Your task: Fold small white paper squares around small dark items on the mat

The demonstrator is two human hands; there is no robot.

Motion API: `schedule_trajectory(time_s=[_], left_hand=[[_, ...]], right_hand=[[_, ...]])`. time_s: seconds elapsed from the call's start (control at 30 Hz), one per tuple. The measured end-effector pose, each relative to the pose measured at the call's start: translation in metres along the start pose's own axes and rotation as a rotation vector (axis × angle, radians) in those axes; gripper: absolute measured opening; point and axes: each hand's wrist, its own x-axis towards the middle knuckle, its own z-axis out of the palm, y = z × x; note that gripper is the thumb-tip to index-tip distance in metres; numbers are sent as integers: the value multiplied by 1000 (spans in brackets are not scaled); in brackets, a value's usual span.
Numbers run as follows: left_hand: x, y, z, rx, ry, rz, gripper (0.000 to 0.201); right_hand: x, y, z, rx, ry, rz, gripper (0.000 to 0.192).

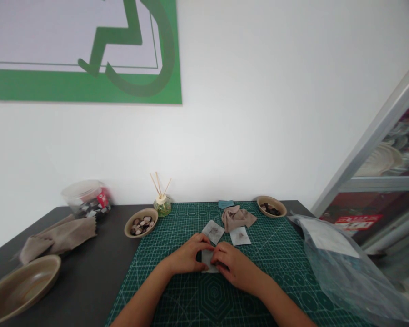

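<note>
Both hands meet over a small grey fabric piece (207,259) lying on the green cutting mat (279,254). My left hand (191,254) pinches its upper left edge. My right hand (233,265) covers its right side with fingers curled onto it. Just beyond lie two more small grey fabric squares (213,230) (240,235), each with a dark spot in the middle. A crumpled taupe cloth (237,217) sits behind them, with a small teal swatch (226,204) at the mat's far edge.
Two tan bowls of dark buttons (141,222) (271,207) flank the mat. A reed diffuser (162,204) stands by the wall. A plastic jar (87,198), folded taupe fabric (59,236) and an empty tan bowl (20,286) are at left. A clear plastic bag (341,268) lies at right.
</note>
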Motion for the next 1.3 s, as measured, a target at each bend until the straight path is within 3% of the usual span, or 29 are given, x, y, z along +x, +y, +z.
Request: schedule_trajectory(time_s=[0.23,0.43,1.3], left_hand=[[0,1,-1,-6,-3,1,52],[0,0,0,-9,-3,-12,53],[0,3,-1,-6,-11,-17,53]], right_hand=[[-1,-1,-4,-10,-41,13,22],[1,1,-1,-27,21,51,24],[-1,2,-1,31,-6,83,21]])
